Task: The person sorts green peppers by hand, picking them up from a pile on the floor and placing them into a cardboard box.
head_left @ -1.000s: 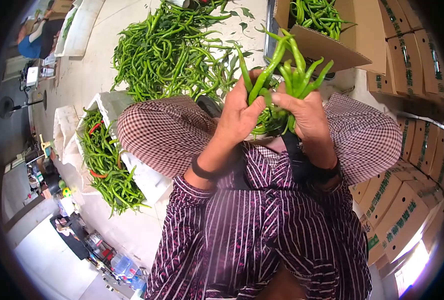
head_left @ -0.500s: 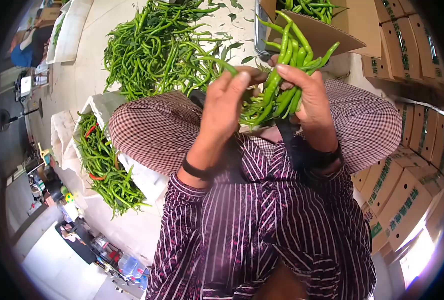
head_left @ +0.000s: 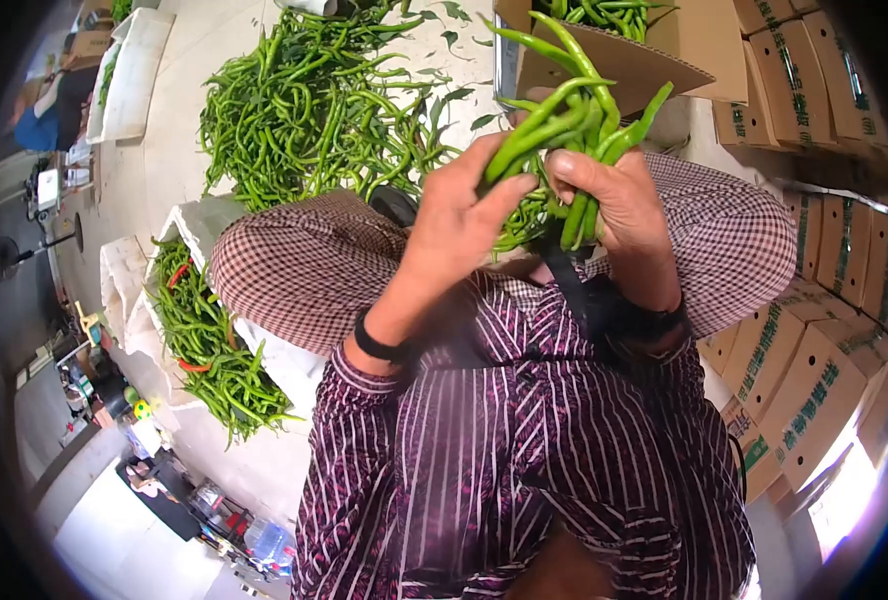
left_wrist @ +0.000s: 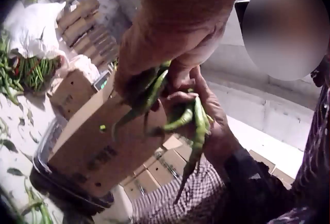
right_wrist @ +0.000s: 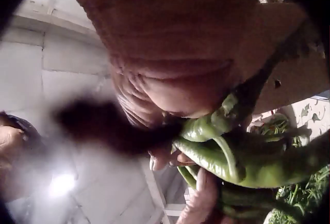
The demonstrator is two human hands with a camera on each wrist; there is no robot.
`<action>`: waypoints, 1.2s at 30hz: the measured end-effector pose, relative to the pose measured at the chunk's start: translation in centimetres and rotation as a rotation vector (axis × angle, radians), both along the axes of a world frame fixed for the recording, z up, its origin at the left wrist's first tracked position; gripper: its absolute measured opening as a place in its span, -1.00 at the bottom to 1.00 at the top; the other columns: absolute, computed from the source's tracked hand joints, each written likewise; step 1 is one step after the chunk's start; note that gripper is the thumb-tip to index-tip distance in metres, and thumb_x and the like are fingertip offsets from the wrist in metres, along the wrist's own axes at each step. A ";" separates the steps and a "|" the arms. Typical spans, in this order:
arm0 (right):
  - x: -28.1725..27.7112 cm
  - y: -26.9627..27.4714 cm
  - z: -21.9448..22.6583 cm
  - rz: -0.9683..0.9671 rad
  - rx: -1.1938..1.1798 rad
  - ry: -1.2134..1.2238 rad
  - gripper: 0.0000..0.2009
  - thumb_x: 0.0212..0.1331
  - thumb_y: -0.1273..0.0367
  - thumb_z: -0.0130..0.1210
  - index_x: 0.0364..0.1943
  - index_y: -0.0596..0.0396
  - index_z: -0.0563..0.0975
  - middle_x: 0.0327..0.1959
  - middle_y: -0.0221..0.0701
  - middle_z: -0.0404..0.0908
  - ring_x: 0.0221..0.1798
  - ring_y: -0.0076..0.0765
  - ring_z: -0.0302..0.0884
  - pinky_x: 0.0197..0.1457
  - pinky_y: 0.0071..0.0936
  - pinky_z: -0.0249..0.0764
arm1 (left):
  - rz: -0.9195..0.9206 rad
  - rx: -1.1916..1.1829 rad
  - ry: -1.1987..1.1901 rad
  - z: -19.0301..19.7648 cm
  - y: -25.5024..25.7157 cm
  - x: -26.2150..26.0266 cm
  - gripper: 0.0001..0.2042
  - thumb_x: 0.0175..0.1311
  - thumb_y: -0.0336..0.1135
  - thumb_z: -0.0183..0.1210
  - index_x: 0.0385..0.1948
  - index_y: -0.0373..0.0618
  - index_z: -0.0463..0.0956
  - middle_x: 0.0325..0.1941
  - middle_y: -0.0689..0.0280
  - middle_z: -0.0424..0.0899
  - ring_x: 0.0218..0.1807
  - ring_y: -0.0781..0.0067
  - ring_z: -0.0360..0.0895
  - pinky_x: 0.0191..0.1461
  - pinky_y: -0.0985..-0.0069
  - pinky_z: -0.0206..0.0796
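Both hands meet over the lap, around a bunch of long green chili peppers [head_left: 589, 115]. My right hand [head_left: 619, 205] grips the bunch, its thumb laid across the stalk ends, with the tips fanning up and outward. On the other side, my left hand [head_left: 454, 220] pinches green peppers between thumb and fingers, against the bunch. In the left wrist view, peppers [left_wrist: 193, 131] hang below the two hands. Glossy peppers [right_wrist: 221, 157] stick out from under the right hand in the right wrist view, where a dark blur covers part of the scene.
A big heap of green peppers [head_left: 294, 110] with loose leaves lies on the floor ahead. An open cardboard box [head_left: 624, 80] holding peppers stands at the front right. On the left, a white sack [head_left: 199, 225] spills peppers, a few red. Stacked cartons [head_left: 804, 400] line the right side.
The left hand was at the bunch, drew off to the left with a pepper, and is now back against the bunch. The right hand keeps its hold.
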State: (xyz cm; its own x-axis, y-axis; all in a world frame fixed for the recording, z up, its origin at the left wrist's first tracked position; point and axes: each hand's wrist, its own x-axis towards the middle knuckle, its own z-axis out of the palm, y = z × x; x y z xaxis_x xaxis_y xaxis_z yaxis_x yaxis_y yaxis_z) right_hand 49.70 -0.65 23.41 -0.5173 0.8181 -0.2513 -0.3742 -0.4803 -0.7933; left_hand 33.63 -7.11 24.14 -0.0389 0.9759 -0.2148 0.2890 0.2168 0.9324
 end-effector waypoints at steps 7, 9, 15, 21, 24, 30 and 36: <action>1.3 0.6 -2.3 -0.124 -0.156 0.110 -0.70 0.24 0.46 0.07 0.04 0.24 0.40 -0.39 -0.41 0.49 -0.49 -0.64 0.30 -0.42 -0.67 0.27 | 0.184 -0.158 -1.019 0.8 0.0 -3.3 -0.56 0.33 -0.34 0.04 0.19 -0.33 0.22 -0.13 0.10 0.54 -0.21 0.36 0.57 -0.11 0.39 0.50; 1.3 0.1 -2.0 -0.091 -0.188 0.076 -0.77 0.27 0.44 0.03 -0.04 0.21 0.41 -0.45 -0.45 0.45 -0.47 -0.62 0.33 -0.39 -0.64 0.28 | 0.224 -0.173 -1.041 1.8 0.7 -3.5 -0.56 0.33 -0.30 0.07 0.16 -0.35 0.23 -0.15 0.10 0.53 -0.16 0.32 0.56 -0.08 0.38 0.50; 1.1 -0.1 -3.0 -0.054 -0.206 0.165 -0.78 0.25 0.41 0.06 -0.06 0.14 0.40 -0.49 -0.50 0.40 -0.44 -0.60 0.35 -0.37 -0.61 0.31 | 0.096 -0.011 -0.834 5.8 8.5 -4.3 -0.59 0.31 -0.19 0.10 0.03 -0.34 0.36 -0.17 0.10 0.55 -0.18 0.28 0.55 -0.03 0.49 0.41; 1.3 -0.1 -2.5 -0.098 -0.245 0.184 -0.68 0.26 0.47 -0.06 0.08 0.27 0.36 -0.28 -0.29 0.52 -0.46 -0.61 0.27 -0.35 -0.64 0.26 | 0.164 0.351 -0.316 7.2 10.0 -1.1 -0.67 0.32 -0.26 0.07 -0.01 -0.33 0.41 -0.11 0.13 0.60 -0.01 0.35 0.52 0.07 0.56 0.31; 1.4 0.0 -2.6 -0.059 -0.258 0.227 -0.68 0.24 0.48 -0.07 0.08 0.30 0.37 -0.29 -0.28 0.52 -0.47 -0.61 0.27 -0.36 -0.64 0.25 | 0.433 -0.019 -0.652 2.8 5.4 -1.3 -0.81 0.32 -0.33 0.06 -0.20 -0.28 0.47 -0.37 0.40 0.53 -0.29 0.55 0.48 -0.11 0.58 0.34; 1.0 -0.6 -1.9 0.049 -0.223 0.256 -0.64 0.21 0.43 -0.03 0.07 0.30 0.39 -0.37 -0.38 0.48 -0.48 -0.61 0.27 -0.35 -0.64 0.24 | 0.457 -0.266 -0.805 -1.6 3.3 0.2 -0.77 0.36 -0.17 0.05 -0.17 -0.12 0.48 -0.30 0.43 0.49 -0.20 0.49 0.40 -0.01 0.39 0.30; 0.6 -0.6 -2.9 0.405 0.040 -0.168 -0.67 0.19 0.41 0.16 0.03 0.17 0.49 -0.15 -0.46 0.61 -0.14 -0.61 0.48 -0.03 -0.54 0.40 | 0.198 -0.256 -0.798 -0.9 2.5 0.1 -0.60 0.32 -0.04 0.09 -0.02 -0.19 0.42 -0.10 0.28 0.54 -0.03 0.36 0.47 0.08 0.35 0.29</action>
State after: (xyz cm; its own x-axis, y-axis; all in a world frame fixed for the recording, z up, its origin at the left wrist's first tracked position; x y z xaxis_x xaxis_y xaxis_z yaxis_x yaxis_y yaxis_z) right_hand 50.28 -1.28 20.52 -0.7529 0.5688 -0.3311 -0.0266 -0.5290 -0.8482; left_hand 33.68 -4.56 23.20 0.0534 0.8847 -0.4630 -0.4970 0.4257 0.7561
